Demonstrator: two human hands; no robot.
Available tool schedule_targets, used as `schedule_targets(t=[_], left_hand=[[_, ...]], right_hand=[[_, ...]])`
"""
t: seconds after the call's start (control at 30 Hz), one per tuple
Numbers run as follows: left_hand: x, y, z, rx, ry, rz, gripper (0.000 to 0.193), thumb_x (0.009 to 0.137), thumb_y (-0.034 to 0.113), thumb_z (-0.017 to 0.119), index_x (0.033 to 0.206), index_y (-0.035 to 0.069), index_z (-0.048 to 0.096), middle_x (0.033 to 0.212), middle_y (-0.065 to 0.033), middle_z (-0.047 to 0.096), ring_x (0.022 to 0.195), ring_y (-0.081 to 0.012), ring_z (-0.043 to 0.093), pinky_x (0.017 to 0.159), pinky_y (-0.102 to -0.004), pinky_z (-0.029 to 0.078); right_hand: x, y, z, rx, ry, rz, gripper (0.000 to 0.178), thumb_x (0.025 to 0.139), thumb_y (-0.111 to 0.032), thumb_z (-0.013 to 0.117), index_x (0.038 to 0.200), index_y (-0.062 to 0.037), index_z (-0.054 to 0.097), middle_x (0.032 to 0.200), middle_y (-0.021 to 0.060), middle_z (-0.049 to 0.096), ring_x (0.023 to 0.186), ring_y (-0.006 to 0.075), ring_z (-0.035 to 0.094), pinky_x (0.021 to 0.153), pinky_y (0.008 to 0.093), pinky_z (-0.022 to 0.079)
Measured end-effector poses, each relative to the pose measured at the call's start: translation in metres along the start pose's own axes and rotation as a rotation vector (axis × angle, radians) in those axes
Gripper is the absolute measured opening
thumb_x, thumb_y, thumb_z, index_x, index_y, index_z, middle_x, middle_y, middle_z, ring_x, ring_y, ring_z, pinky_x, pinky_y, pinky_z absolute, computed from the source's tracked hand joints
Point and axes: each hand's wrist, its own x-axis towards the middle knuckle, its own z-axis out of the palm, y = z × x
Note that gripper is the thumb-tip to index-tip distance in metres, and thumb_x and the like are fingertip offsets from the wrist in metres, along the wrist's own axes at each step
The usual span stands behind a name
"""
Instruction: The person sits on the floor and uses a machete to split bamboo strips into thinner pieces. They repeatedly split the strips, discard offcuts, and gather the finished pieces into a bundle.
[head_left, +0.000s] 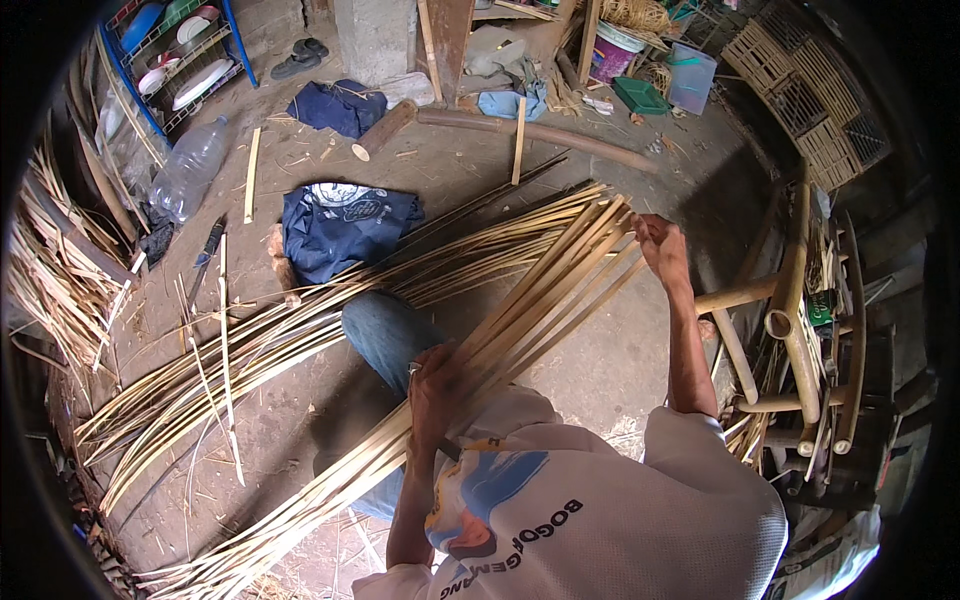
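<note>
A long bundle of split bamboo strips point(520, 310) slants across my lap from the lower left to the upper right. My left hand point(437, 385) is wrapped round its middle, near my knee. At the upper right, the strips fan apart a little, and my right hand point(662, 245) has its fingers closed at their tips, seemingly pinching the end of a strip. On the floor beyond my knee lies a second, larger pile of bamboo strips point(290, 330), partly hidden behind my leg and the held bundle.
A dark blue cloth point(345, 230) lies beside the pile, near a knife point(210, 245). To the left are a clear plastic bottle point(190, 165), a blue dish rack point(180, 70) and heaped strips. A bamboo frame point(790, 310) stands close to my right arm. A pole point(540, 135) lies farther back.
</note>
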Motion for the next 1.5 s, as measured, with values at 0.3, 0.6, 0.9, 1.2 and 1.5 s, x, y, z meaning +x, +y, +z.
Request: schedule_targets(t=[0.3,0.6,0.9,1.2,1.5], left_hand=[[0.026,0.021,-0.022,-0.108,0.011,-0.094,0.031,0.077,0.011,0.077,0.107,0.008,0.071,0.1,-0.0137,0.07,0.081,-0.0329,0.069,0.072,-0.0413,0.055],[0.056,0.015,-0.062,-0.273,0.102,-0.166,0.025,0.082,0.003,0.076,0.107,0.005,0.073,0.093,-0.009,0.07,0.068,-0.0129,0.063,0.065,-0.0267,0.052],[0.047,0.012,-0.052,-0.261,0.066,-0.171,0.027,0.083,0.006,0.077,0.11,0.005,0.072,0.096,-0.0095,0.071,0.073,-0.0135,0.063,0.07,-0.0281,0.052],[0.045,0.014,-0.053,-0.218,0.025,-0.198,0.028,0.084,0.006,0.077,0.111,0.007,0.073,0.095,-0.0095,0.07,0.074,-0.0155,0.063,0.071,-0.0301,0.052],[0.042,0.003,-0.043,-0.169,-0.088,-0.146,0.044,0.084,0.013,0.08,0.126,0.007,0.066,0.111,-0.0127,0.072,0.086,-0.0187,0.068,0.077,-0.0311,0.054]], right_hand=[[0.009,-0.002,0.011,0.075,0.212,-0.179,0.031,0.1,-0.026,0.061,0.114,0.0012,0.069,0.088,0.0117,0.074,0.083,0.0173,0.071,0.076,0.0315,0.054],[-0.054,-0.042,0.066,-0.154,0.102,-0.304,0.019,0.094,-0.022,0.069,0.104,-0.0049,0.071,0.09,0.0161,0.07,0.077,0.0279,0.064,0.073,0.0397,0.053],[-0.061,-0.059,0.085,-0.201,-0.073,-0.334,0.03,0.082,-0.024,0.08,0.095,-0.0029,0.065,0.084,0.0126,0.065,0.092,0.028,0.06,0.077,0.0432,0.054],[-0.053,-0.055,0.064,0.576,-0.374,0.092,0.02,0.089,-0.017,0.079,0.088,-0.0069,0.062,0.08,-0.0004,0.062,0.069,0.0072,0.056,0.059,0.024,0.051],[0.052,0.001,-0.008,0.374,-0.149,-0.031,0.026,0.088,-0.021,0.081,0.09,-0.003,0.062,0.081,0.0033,0.064,0.071,0.0106,0.06,0.059,0.0254,0.053]])
